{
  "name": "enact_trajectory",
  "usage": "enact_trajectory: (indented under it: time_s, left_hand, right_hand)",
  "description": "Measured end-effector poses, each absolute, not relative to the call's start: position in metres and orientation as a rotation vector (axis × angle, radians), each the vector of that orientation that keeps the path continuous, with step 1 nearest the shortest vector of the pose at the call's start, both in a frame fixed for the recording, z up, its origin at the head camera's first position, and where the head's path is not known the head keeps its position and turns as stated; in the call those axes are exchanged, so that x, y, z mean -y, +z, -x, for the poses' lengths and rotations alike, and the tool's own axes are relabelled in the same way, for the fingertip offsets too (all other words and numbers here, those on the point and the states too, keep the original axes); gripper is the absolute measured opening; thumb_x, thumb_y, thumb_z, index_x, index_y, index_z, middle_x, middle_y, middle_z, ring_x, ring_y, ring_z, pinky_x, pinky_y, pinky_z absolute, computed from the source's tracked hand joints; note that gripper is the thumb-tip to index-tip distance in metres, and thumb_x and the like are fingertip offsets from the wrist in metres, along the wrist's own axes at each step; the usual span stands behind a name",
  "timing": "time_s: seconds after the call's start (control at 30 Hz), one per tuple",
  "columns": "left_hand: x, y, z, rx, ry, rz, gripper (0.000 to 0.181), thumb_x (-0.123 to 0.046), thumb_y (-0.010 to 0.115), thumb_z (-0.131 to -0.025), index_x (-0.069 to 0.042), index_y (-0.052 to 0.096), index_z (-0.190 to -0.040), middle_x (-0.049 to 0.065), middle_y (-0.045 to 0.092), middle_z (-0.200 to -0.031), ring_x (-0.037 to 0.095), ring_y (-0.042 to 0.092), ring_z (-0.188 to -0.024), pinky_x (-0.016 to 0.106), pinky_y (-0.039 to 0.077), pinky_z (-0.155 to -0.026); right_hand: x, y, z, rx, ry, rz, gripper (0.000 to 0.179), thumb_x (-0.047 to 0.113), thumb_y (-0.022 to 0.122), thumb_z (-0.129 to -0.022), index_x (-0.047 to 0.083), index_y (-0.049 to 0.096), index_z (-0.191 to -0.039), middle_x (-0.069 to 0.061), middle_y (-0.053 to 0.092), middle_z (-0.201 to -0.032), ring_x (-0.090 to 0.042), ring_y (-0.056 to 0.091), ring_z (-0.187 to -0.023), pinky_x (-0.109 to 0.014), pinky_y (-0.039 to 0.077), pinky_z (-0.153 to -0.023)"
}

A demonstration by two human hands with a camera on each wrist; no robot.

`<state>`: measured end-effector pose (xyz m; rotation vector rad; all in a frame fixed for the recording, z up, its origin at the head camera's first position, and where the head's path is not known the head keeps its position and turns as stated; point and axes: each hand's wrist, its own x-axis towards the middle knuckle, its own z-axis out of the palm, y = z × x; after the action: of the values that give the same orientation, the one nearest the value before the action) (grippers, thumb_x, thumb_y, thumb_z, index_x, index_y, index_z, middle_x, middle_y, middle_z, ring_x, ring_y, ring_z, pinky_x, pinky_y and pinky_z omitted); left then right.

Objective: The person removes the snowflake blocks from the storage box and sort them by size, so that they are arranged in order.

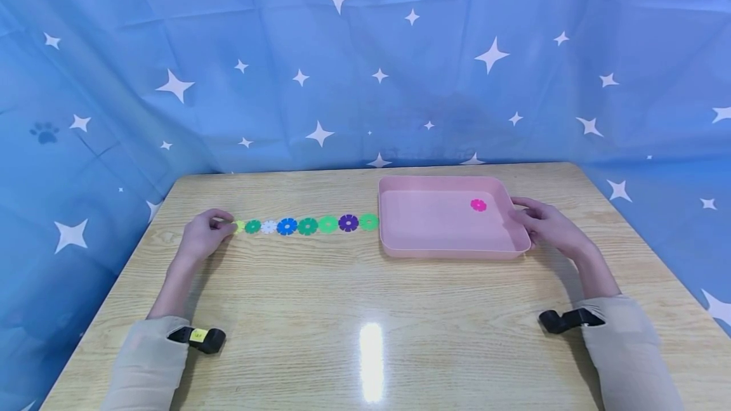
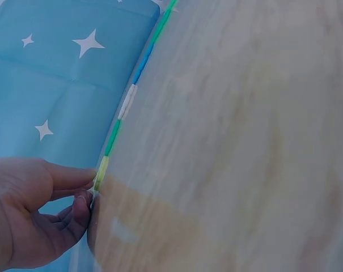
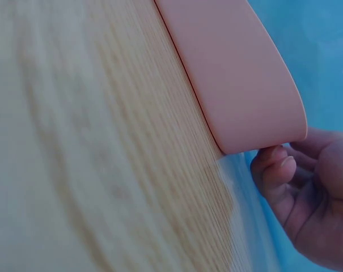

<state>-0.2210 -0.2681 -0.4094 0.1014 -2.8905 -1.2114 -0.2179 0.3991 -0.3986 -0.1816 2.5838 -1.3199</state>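
A row of notched flower-shaped plastic discs lies on the table, joined or touching edge to edge. Its left end is a yellow disc (image 1: pixel 240 226), which my left hand (image 1: pixel 204 234) pinches between thumb and fingers. Rightward come a green disc (image 1: pixel 252 226), a white disc (image 1: pixel 268 226), a blue disc (image 1: pixel 287 226), more greens and a purple disc (image 1: pixel 348 222). The last light-green disc (image 1: pixel 368 221) is beside the left wall of a pink tray (image 1: pixel 451 253). My right hand (image 1: pixel 553 227) grips the tray's right side. Inside the tray lies a pink disc (image 1: pixel 478 205).
The wooden table (image 1: pixel 285 309) extends in front of the row and tray, with a bright light reflection near its front. Behind its back edge hangs a blue curtain (image 1: pixel 257 37) with white stars. Each sleeve carries a black wrist camera (image 1: pixel 212 340).
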Motion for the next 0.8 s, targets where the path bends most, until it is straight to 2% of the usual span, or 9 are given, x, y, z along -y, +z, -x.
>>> enact_trajectory:
  time_s: [0.1,0.4,0.63,0.8]
  left_hand:
    - [0.268,-0.408,0.221,2.884,-1.221,-0.109,0.031,-0.015,0.061,-0.100,0.007,0.060,-0.122,0.010,0.062,-0.091,0.017,0.054,-0.077,0.028,0.045,-0.066]
    - [0.260,-0.400,0.220,2.796,-1.283,-0.034,0.036,-0.020,0.058,-0.103,0.008,0.058,-0.126,0.019,0.061,-0.101,0.018,0.057,-0.075,0.026,0.048,-0.059]
    - [0.238,-0.391,0.222,2.719,-1.402,0.060,0.036,-0.021,0.058,-0.103,0.006,0.059,-0.127,0.021,0.060,-0.107,0.033,0.061,-0.091,0.027,0.052,-0.066]
    - [0.219,-0.388,0.225,2.704,-1.458,0.112,0.034,-0.020,0.058,-0.103,0.005,0.060,-0.126,0.020,0.060,-0.108,0.030,0.059,-0.092,0.026,0.051,-0.071]
  right_hand:
    - [-0.400,-0.399,0.218,-2.587,-1.308,0.174,0.066,0.036,0.049,-0.107,0.000,0.025,-0.157,-0.012,0.049,-0.085,-0.020,0.052,-0.064,-0.030,0.047,-0.062]
    - [-0.400,-0.398,0.217,-2.593,-1.302,0.164,0.067,0.038,0.050,-0.107,0.001,0.027,-0.157,-0.013,0.050,-0.088,-0.020,0.054,-0.069,-0.029,0.047,-0.064]
    - [-0.400,-0.399,0.217,-2.595,-1.305,0.165,0.067,0.038,0.050,-0.107,0.001,0.027,-0.157,-0.012,0.049,-0.087,-0.019,0.053,-0.069,-0.029,0.046,-0.063]
    - [-0.399,-0.398,0.217,-2.566,-1.348,0.182,0.065,0.034,0.050,-0.107,0.000,0.026,-0.157,-0.010,0.049,-0.081,-0.018,0.051,-0.061,-0.031,0.048,-0.059]
